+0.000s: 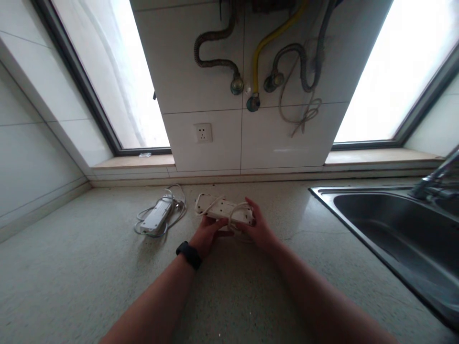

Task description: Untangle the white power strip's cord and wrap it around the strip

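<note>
A white power strip (223, 209) with its pale cord looped around it is between my two hands, near the back of the counter. My left hand (209, 234) grips its near long edge from below, a black band on the wrist. My right hand (256, 224) clasps the right end, with fingers around the far side and the thumb at the near side. To the left lies a second white power strip (158, 215), its grey cord coiled around it, touched by neither hand.
The speckled counter (89, 267) runs to a tiled wall with a socket (203, 133). A steel sink (358, 229) with a faucet (435, 177) is at right. Hoses, including a yellow pipe (267, 40), and a loose cord (310, 112) hang on the wall.
</note>
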`<state>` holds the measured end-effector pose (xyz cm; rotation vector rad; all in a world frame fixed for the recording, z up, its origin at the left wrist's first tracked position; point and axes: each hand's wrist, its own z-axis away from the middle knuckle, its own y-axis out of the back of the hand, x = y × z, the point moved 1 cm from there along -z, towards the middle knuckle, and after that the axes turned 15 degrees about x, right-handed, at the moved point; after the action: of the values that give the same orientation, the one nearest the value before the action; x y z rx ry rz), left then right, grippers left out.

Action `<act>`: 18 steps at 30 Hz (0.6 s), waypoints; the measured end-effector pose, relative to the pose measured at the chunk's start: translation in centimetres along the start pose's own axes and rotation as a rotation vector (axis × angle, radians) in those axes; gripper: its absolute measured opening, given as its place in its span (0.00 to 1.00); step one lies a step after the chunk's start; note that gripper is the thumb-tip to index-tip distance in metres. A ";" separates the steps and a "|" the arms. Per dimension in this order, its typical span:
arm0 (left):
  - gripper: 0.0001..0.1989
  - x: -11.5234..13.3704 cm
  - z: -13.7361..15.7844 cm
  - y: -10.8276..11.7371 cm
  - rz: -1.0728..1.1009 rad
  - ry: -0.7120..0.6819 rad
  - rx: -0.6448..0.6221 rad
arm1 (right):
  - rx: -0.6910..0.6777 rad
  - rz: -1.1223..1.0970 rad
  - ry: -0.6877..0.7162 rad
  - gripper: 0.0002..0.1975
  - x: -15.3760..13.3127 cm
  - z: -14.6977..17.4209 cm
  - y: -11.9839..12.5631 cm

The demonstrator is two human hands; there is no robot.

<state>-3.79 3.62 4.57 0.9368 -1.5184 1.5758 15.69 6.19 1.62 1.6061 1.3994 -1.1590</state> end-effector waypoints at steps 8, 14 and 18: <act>0.25 -0.7 -1.5 1.1 0.009 -0.017 0.182 | 0.222 -0.176 -0.095 0.38 -0.8 -0.6 0.3; 0.30 0.1 -1.3 1.0 -0.010 -0.067 0.180 | 0.374 -0.172 -0.162 0.29 -0.6 -1.0 0.9; 0.31 0.2 -1.5 1.3 0.003 -0.033 0.194 | 0.412 -0.205 -0.223 0.28 -0.4 -1.2 1.3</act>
<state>-5.03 5.14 4.14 1.0725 -1.4074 1.7406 17.15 6.97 2.31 1.5633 1.2560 -1.7835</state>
